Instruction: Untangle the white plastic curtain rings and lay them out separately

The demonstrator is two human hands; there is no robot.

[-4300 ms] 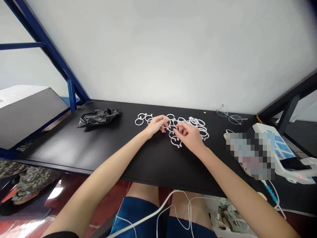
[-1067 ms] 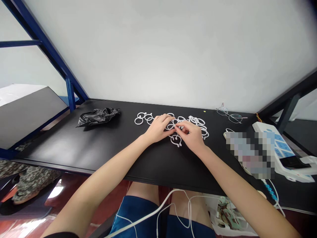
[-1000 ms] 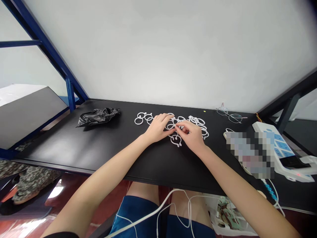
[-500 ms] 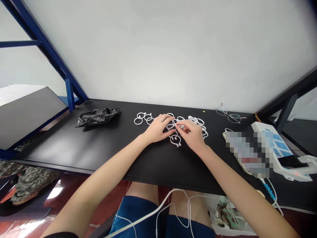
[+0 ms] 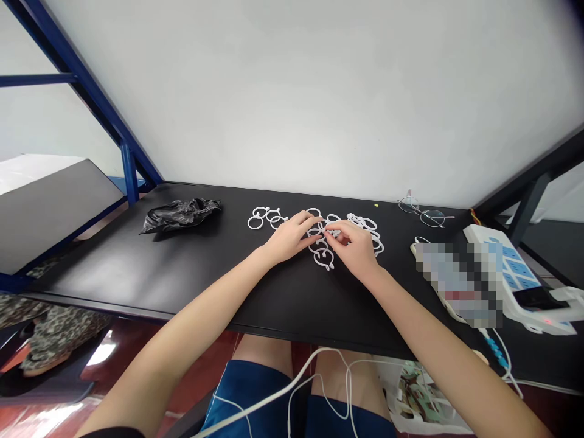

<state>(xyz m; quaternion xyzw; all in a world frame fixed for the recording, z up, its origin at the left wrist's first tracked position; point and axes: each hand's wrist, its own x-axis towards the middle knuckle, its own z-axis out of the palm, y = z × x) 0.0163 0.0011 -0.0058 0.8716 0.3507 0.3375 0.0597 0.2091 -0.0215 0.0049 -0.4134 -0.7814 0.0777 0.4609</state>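
Several white plastic curtain rings with small knob-like eyelets lie in a loose cluster on the black table. My left hand reaches in from the left, its thumb and forefinger on either side of one ring in the middle of the cluster. My right hand is closed in a pinch at the same ring's right edge. The exact finger contact is too small to make out. More rings sit partly behind my right hand, and a few others are to the left of my left hand.
A crumpled black plastic bag is on the table's left. Eyeglasses rest at the back right. A phone and a white power strip with cables occupy the right side. White cables cross my lap.
Both hands stay at nearly the same spot over the rings. My left hand's fingers have shifted very slightly; the ring between the hands has barely moved.
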